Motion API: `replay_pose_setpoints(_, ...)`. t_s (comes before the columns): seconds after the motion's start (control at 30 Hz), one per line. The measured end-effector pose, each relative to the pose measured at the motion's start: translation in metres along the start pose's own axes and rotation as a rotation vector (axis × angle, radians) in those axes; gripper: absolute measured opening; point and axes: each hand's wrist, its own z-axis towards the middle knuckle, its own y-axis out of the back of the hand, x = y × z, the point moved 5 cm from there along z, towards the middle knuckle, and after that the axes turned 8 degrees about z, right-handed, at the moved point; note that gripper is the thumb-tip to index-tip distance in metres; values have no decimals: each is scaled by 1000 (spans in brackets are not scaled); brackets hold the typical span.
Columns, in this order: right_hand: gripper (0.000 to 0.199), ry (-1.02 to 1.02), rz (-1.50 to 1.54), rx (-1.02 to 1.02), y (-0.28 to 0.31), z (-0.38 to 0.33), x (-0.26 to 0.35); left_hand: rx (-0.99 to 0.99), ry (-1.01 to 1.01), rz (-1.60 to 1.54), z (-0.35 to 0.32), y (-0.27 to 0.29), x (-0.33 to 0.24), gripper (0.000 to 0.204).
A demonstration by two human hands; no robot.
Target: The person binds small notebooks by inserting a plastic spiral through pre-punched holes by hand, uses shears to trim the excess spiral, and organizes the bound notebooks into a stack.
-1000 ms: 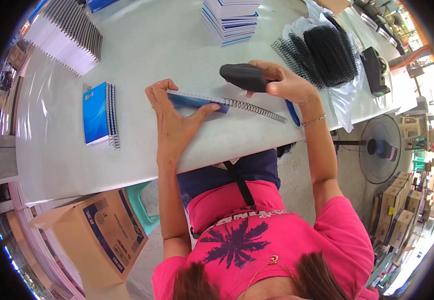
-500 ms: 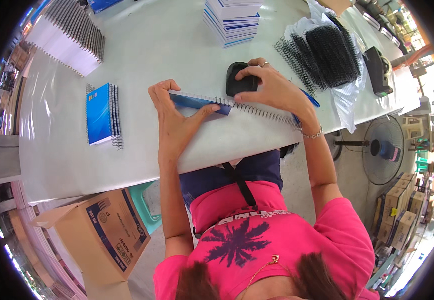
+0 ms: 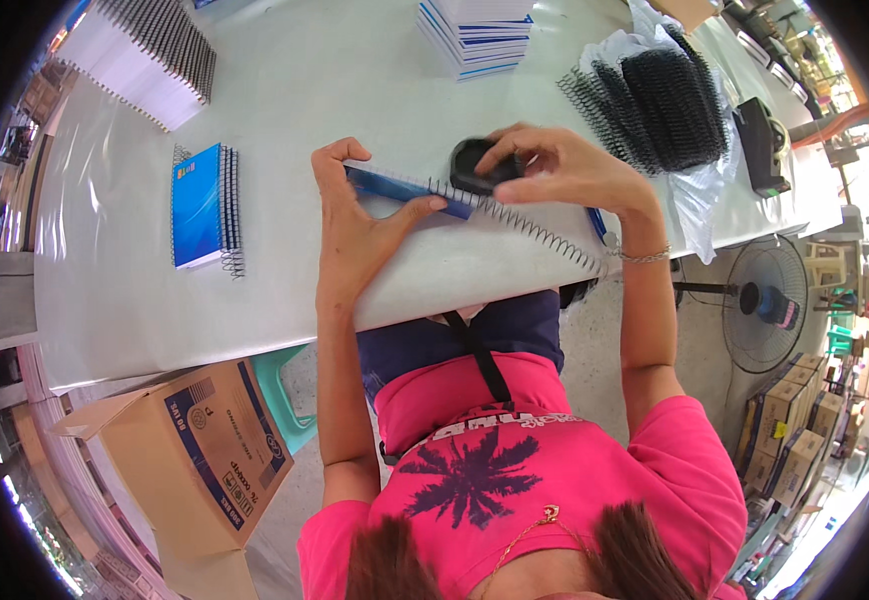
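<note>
My left hand (image 3: 357,225) grips a thin blue spiral notebook (image 3: 395,190), thumb along its cover and fingers at its far left end. From the notebook's right part a dark wire coil (image 3: 545,235) sticks out toward the table's front edge. My right hand (image 3: 565,170) is closed around the right side of a black, rounded, dish-like object (image 3: 470,160) just behind the coil. Its fingers lie over the rim, slightly blurred, and the thumb is on the near side. A blue pen-like item (image 3: 597,224) lies by my right wrist.
Several blue spiral notebooks (image 3: 200,205) lie at left, with a tall coil-bound stack (image 3: 140,65) behind. Unbound booklets (image 3: 480,40) are piled at the back. Black coils (image 3: 670,110) lie on plastic at right, beside a tape dispenser (image 3: 763,150). A carton (image 3: 200,450) and fan (image 3: 767,300) stand beyond the table edge.
My right hand and the black object have shifted slightly, and the object is tilted differently. The coil's free end angles more toward me. My left hand keeps its hold on the notebook.
</note>
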Motion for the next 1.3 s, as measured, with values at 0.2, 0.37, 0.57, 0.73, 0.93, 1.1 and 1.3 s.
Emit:
replay_pose_setpoints(0.2, 44, 81, -11, 59, -5, -14, 15, -12, -19, -2, 2, 0, 0, 84)
replay_pose_setpoints(0.37, 39, 133, 51, -23, -8, -3, 10, 8, -3, -47, 2, 2, 0, 85)
replay_pose_setpoints(0.57, 37, -62, -483, -212, -13, 7, 16, 24, -20, -50, 0, 3, 6, 86)
replay_pose_setpoints(0.73, 31, 81, -51, -77, -17, -6, 17, 53, 3, -87, -1, 1, 4, 85)
replay_pose_setpoints(0.93, 28, 88, -429, -329, -12, -3, 3, 116, 68, -124, -1, -2, -3, 87)
replay_pose_setpoints(1.1, 53, 53, 232, -104, -14, -7, 5, 54, -19, -197, -1, -2, 9, 96)
replay_pose_setpoints(1.3, 59, 96, 285, 49, -17, -11, 11, 106, 18, -246, -2, -3, 9, 94)
